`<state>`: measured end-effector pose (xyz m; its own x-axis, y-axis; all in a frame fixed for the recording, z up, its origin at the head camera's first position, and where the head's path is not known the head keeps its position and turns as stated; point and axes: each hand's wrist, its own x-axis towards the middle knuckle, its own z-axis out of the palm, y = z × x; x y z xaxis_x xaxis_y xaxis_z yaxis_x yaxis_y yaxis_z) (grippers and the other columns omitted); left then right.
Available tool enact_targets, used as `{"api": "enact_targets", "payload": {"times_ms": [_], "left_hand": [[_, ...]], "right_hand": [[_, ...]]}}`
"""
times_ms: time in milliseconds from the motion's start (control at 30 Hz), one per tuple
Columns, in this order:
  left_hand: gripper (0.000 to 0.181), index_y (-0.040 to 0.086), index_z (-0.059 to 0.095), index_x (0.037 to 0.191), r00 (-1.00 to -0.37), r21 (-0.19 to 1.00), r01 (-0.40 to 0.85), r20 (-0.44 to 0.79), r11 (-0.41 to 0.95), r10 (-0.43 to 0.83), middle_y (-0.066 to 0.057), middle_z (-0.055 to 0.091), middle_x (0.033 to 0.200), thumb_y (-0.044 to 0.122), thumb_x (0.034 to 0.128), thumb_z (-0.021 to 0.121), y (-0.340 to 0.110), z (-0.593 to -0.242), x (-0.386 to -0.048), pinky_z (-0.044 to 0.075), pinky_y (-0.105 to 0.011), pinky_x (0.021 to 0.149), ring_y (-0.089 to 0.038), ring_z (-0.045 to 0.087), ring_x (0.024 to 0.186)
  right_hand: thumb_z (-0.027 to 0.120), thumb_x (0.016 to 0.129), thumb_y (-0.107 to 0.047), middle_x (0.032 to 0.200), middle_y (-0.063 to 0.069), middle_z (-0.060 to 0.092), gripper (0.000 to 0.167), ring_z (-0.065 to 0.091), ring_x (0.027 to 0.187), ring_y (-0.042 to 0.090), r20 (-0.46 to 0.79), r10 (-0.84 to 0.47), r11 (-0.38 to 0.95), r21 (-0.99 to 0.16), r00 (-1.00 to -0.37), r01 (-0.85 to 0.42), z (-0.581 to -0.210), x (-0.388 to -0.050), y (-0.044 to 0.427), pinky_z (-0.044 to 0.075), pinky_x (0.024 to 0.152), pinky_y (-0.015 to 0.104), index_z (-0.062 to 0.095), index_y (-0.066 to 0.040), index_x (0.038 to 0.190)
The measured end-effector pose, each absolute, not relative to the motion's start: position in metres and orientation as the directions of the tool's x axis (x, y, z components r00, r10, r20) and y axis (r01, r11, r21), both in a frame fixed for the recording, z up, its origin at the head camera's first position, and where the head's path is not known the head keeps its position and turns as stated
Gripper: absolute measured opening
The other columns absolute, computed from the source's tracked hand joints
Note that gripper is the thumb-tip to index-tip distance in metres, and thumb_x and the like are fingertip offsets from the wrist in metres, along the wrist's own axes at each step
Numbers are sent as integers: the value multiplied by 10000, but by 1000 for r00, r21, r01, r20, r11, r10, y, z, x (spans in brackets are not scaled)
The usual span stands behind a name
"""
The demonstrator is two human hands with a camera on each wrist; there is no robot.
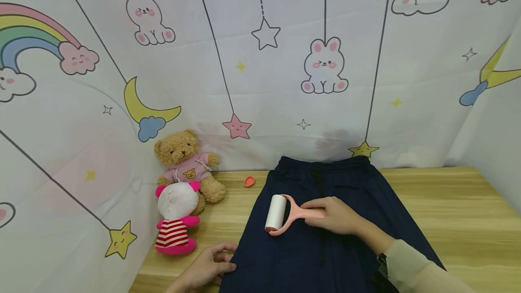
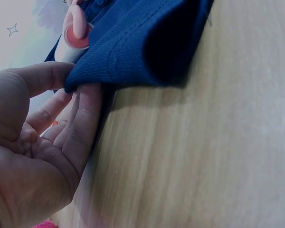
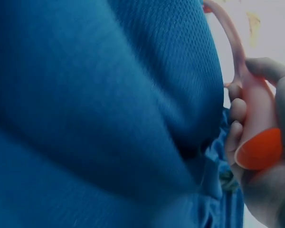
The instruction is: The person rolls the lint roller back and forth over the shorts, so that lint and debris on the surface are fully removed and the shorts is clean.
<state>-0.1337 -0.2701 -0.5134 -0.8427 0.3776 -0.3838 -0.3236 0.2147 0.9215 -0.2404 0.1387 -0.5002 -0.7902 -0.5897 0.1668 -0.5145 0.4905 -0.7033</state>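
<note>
Navy trousers [image 1: 301, 248] lie on the wooden surface, waistband toward the back. My right hand [image 1: 335, 216] grips the pink handle of a lint roller [image 1: 276, 213], whose white cylinder rests over the left part of the cloth. In the right wrist view, the fingers of my right hand [image 3: 270, 137] wrap the handle [image 3: 260, 107], beside raised blue cloth [image 3: 99, 95]. My left hand [image 1: 207, 266] is at the left edge of the trousers; in the left wrist view, the thumb and fingers of that hand [image 2: 42, 128] pinch the fabric edge [image 2: 114, 61].
A teddy bear [image 1: 183, 162] in a pink top sits at the back left, with a pink and white doll [image 1: 175, 220] in front of it. A small orange cap [image 1: 249, 181] lies left of the waistband. A patterned curtain [image 1: 285, 103] hangs behind the wooden table [image 1: 456, 220].
</note>
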Motion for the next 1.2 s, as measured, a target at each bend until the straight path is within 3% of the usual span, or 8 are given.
{"api": "enact_targets", "payload": {"times_ms": [800,1200], "left_hand": [[464,-22,573,1370,-847,916,-330,-393,226,357,-97,703,980,64,938,719,-269,-513,-134,599,-351,625,-206,707,754],[469,-28,567,1377,-846,918,-333,-392,215,361,-99,707,989,65,942,717,-270,-514,-134,604,-362,637,-218,716,768]], "right_hand": [[756,949,-375,1170,-99,722,345,603,827,33,173,-558,545,-661,-812,-516,-498,-242,103,503,775,319,743,-280,1280],[774,934,-424,1155,-71,724,376,630,825,78,215,-505,483,-733,-836,-480,-493,-255,114,529,755,314,749,-247,1264]]}}
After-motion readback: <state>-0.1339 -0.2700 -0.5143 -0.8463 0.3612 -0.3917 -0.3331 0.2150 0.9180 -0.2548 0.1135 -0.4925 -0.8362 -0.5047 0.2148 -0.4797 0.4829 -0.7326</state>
